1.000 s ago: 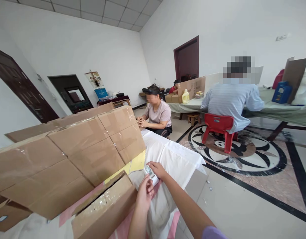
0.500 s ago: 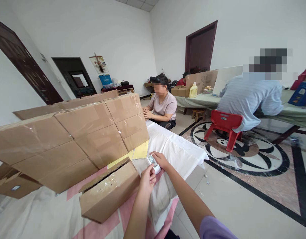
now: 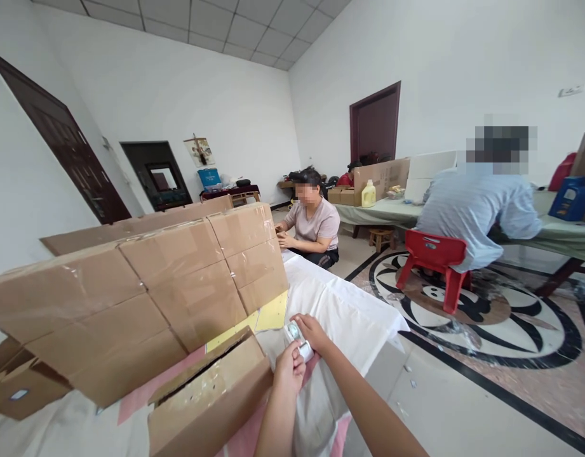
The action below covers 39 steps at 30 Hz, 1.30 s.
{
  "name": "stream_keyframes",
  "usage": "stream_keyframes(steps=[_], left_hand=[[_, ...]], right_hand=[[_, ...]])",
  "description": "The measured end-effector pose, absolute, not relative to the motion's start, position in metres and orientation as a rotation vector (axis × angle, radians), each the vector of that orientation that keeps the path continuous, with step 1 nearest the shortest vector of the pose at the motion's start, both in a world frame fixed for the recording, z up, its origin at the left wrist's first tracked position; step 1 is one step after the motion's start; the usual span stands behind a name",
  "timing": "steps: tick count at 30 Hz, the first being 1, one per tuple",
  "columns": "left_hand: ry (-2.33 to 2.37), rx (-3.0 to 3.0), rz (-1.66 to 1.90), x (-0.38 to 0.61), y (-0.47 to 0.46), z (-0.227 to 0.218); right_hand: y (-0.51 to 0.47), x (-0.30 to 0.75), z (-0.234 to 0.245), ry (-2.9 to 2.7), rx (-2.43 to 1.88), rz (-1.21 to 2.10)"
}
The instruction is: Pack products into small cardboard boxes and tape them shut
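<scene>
A small white box-like object (image 3: 305, 350) with a greenish patch on its top is held between my two hands, over the near edge of the cloth-covered table. My left hand (image 3: 291, 365) has its fingers curled against the near side of it. On the far right side, my right hand (image 3: 311, 333) wraps its fingers round it. What exactly the object is cannot be made out at this size. Just left of my hands lies a brown cardboard box (image 3: 216, 393) with a gap along its top.
A tall taped cardboard partition (image 3: 187, 285) stands along the table's left, with yellow sheets (image 3: 273, 312) at its foot. Beyond the table sits a person (image 3: 316, 222). To the right, another person (image 3: 477, 209) sits on a red chair (image 3: 435, 251) at a green-covered table.
My view has tilted up, so the scene, my hands included, sits lower in the picture. Both hands still hold the white object.
</scene>
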<state>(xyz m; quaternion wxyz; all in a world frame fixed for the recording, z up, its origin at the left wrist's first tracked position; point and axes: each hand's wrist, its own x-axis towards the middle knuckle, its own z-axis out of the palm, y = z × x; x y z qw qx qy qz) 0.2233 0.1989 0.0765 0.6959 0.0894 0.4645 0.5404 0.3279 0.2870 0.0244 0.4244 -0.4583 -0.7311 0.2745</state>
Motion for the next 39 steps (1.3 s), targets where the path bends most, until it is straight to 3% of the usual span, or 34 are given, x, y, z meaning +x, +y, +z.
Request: stream_keyframes(steps=[15, 27, 39], left_hand=[[0.956, 0.191, 1.265, 0.237, 0.184, 0.080], [0.801, 0.213, 1.339, 0.235, 0.183, 0.029], [1.027, 0.303, 1.344, 0.257, 0.158, 0.069]], right_hand=[[0.288, 0.326, 0.023, -1.828, -1.216, 0.673], [0.284, 0.326, 0.027, -1.827, -1.227, 0.615], [0.287, 0.328, 0.028, -1.821, -1.188, 0.681]])
